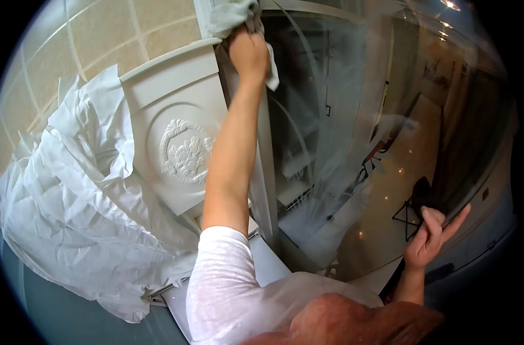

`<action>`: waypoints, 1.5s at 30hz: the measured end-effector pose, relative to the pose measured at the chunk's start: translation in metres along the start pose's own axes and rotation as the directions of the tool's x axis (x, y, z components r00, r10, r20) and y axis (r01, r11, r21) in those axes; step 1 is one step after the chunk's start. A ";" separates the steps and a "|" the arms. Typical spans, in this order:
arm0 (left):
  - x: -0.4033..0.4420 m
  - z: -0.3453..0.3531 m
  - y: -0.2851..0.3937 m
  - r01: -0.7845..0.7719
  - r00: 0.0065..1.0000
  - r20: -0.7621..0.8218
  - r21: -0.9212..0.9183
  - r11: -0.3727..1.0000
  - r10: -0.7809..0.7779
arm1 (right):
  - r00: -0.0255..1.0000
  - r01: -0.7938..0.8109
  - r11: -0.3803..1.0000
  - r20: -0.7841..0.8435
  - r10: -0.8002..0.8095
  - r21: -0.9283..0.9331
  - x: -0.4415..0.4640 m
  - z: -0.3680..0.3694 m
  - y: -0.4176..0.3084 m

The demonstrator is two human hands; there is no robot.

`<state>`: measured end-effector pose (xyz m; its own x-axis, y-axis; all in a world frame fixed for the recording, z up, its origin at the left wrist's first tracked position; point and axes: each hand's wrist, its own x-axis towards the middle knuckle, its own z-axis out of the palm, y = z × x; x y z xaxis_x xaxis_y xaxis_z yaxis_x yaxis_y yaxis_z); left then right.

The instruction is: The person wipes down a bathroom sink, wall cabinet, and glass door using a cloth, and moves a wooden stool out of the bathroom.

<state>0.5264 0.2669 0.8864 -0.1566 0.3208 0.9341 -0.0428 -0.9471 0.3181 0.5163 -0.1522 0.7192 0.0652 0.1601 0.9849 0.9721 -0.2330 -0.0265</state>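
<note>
My left hand (250, 57) reaches up high, with its fingers closed round a pale grey-white cloth (233, 17). The cloth is bunched against the top of the white frame (266, 155) beside the glass, and one end hangs below my wrist. The glass pane (336, 115) is streaked with whitish smears and shows reflections. Lower on the right, my right hand (428, 238) is raised near the glass, one finger stretched out and others partly bent. It holds nothing that I can see; whether it touches the glass is unclear.
A white panel (170, 138) with a raised round floral relief stands left of my arm. Crumpled white sheeting (78, 201) drapes beside it, over a grey-blue surface (49, 299). Beige wall tiles (101, 34) are behind. A dark folding stool (420, 201) shows through or in the glass.
</note>
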 end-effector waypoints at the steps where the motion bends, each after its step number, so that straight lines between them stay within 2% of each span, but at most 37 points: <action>1: -0.019 -0.004 -0.007 0.034 0.997 0.071 0.091 0.995 -0.040 | 1.000 -0.003 1.000 0.000 0.003 0.004 -0.001 -0.001 0.001; 3: -0.041 -0.009 -0.011 -0.127 0.990 -0.064 -0.008 0.992 0.126 | 0.999 -0.011 0.999 0.040 0.012 -0.043 -0.002 -0.002 0.001; 4: -0.038 -0.011 -0.011 -0.129 0.990 -0.066 -0.009 0.992 0.128 | 0.999 -0.009 0.999 0.038 0.011 -0.044 -0.002 -0.001 0.001; 6: -0.029 -0.019 -0.010 -0.296 0.955 0.072 0.166 0.941 0.287 | 1.000 0.004 1.000 -0.007 -0.004 0.003 -0.001 0.001 0.001; 7: -0.024 -0.017 -0.014 -0.293 0.956 0.070 0.168 0.941 0.285 | 1.000 0.007 1.000 -0.004 -0.007 0.004 0.000 0.001 0.001; 9: -0.002 0.002 -0.028 -0.417 0.878 -0.127 0.273 0.867 0.462 | 1.000 0.006 1.000 -0.003 -0.006 0.012 -0.001 0.000 0.001; 11: 0.002 0.014 -0.050 -0.415 0.873 -0.130 0.306 0.857 0.470 | 1.000 0.008 1.000 -0.001 -0.008 0.018 -0.001 0.000 0.003; 13: -0.012 0.008 -0.044 -0.273 0.936 -0.102 0.391 0.879 0.336 | 1.000 0.000 1.000 0.008 0.000 0.023 -0.002 -0.001 0.003; 14: -0.018 0.005 -0.041 -0.274 0.880 -0.220 0.489 0.828 0.420 | 1.000 -0.001 1.000 0.015 0.000 0.028 -0.003 -0.001 0.004; 15: -0.025 0.001 -0.036 -0.276 0.884 -0.209 0.488 0.828 0.418 | 1.000 -0.002 0.999 0.022 0.001 0.034 -0.004 -0.002 0.004; 16: -0.031 -0.005 -0.030 -0.135 0.965 -0.166 0.354 0.925 0.205 | 1.000 -0.011 0.999 0.027 0.010 0.035 -0.004 -0.002 0.004; 17: -0.034 -0.008 -0.026 0.033 0.996 -0.092 0.228 0.973 -0.013 | 1.000 -0.008 0.998 0.017 0.007 0.059 -0.004 -0.001 0.005; 18: -0.035 -0.008 -0.023 0.187 0.980 -0.090 0.155 0.970 -0.175 | 1.000 -0.012 0.997 0.014 0.011 0.071 -0.005 -0.002 0.006; 19: -0.042 -0.007 -0.022 0.188 0.981 -0.079 0.160 0.969 -0.177 | 1.000 -0.016 0.996 0.012 0.016 0.083 -0.005 -0.002 0.006; 21: -0.057 -0.008 -0.023 0.245 0.969 -0.112 0.332 0.911 -0.220 | 1.000 -0.009 0.999 0.021 0.008 0.051 -0.007 -0.003 0.006; 23: -0.072 -0.016 -0.023 0.234 0.971 -0.118 0.340 0.911 -0.206 | 0.998 -0.022 0.999 0.059 0.021 0.030 -0.006 -0.007 0.006; 25: -0.083 -0.031 -0.013 0.289 0.952 0.024 0.256 0.922 -0.305 | 0.996 -0.026 1.000 0.090 0.026 0.005 -0.005 -0.008 0.007; 26: -0.088 -0.033 -0.014 0.277 0.942 0.091 0.340 0.899 -0.324 | 0.997 -0.043 0.999 0.069 0.041 0.030 -0.005 -0.007 0.006; 27: -0.091 -0.031 -0.017 0.276 0.942 0.090 0.340 0.899 -0.324 | 0.997 -0.056 0.997 0.049 0.054 0.055 -0.006 -0.006 0.006; 29: -0.095 -0.023 -0.021 0.229 0.971 -0.050 0.471 0.852 -0.234 | 0.998 -0.050 0.995 0.031 0.047 0.082 -0.010 -0.004 0.007; 33: -0.082 -0.029 -0.001 0.220 0.968 0.009 0.447 0.867 -0.251 | 1.000 -0.025 0.992 0.000 0.026 0.124 -0.009 -0.001 0.010; 35: -0.075 -0.031 0.001 0.242 0.970 -0.034 0.265 0.933 -0.242 | 1.000 -0.011 0.993 0.003 0.011 0.116 -0.008 -0.002 0.011; 36: -0.070 -0.030 -0.001 0.244 0.969 -0.037 0.264 0.933 -0.243 | 1.000 -0.003 0.994 0.007 0.002 0.105 -0.007 -0.002 0.010; 38: -0.053 -0.024 -0.011 0.294 0.940 0.057 0.364 0.884 -0.336 | 1.000 0.001 0.994 0.013 -0.003 0.110 -0.005 -0.001 0.008; 39: -0.043 -0.023 -0.010 0.360 0.912 0.059 0.352 0.864 -0.405 | 1.000 0.004 0.993 0.018 -0.007 0.115 -0.005 -0.002 0.007; 41: -0.016 -0.026 0.002 0.525 0.790 0.127 0.365 0.769 -0.600 | 0.999 0.003 0.997 0.051 -0.007 0.074 -0.004 -0.005 0.007; 43: -0.004 -0.018 -0.009 0.493 0.859 0.036 0.208 0.845 -0.510 | 0.997 0.001 1.000 0.081 -0.004 0.032 -0.005 -0.006 0.008; 45: 0.006 -0.019 -0.008 0.574 0.808 0.057 0.141 0.806 -0.586 | 0.997 -0.014 0.997 0.080 0.008 0.076 -0.007 -0.007 0.008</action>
<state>0.5073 0.2762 0.8864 -0.0453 0.8147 0.5780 0.0149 -0.5780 0.8159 0.5220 -0.1617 0.7132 0.0909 0.2348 0.9678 0.9854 -0.1616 -0.0534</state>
